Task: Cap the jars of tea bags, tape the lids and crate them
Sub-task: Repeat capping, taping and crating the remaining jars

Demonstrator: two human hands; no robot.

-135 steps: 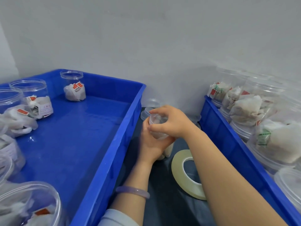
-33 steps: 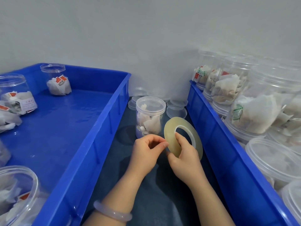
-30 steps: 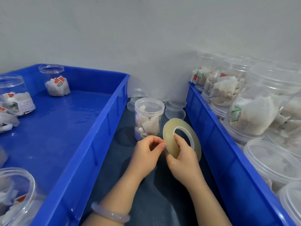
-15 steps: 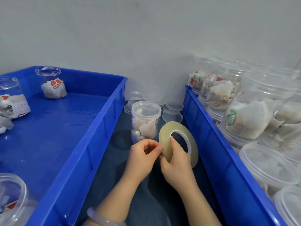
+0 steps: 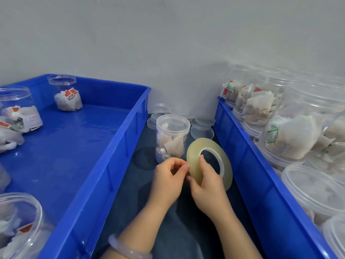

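Observation:
A capped clear jar of tea bags stands upright on the dark surface between two blue crates. Just in front of it my right hand holds a thin roll of clear tape upright, thumb on its face and fingers behind. My left hand is beside it, its thumb and fingertips pinched at the roll's left edge. Whether a tape end is between the fingers cannot be made out.
The left blue crate holds several jars of tea bags along its back and left side. The right blue crate is packed with jars. Loose clear lids lie behind the capped jar by the wall.
4.5 s ago both hands were on the jar, fitting its lid, and the tape lay flat. Now the jar stands alone and both hands hold the raised tape roll.

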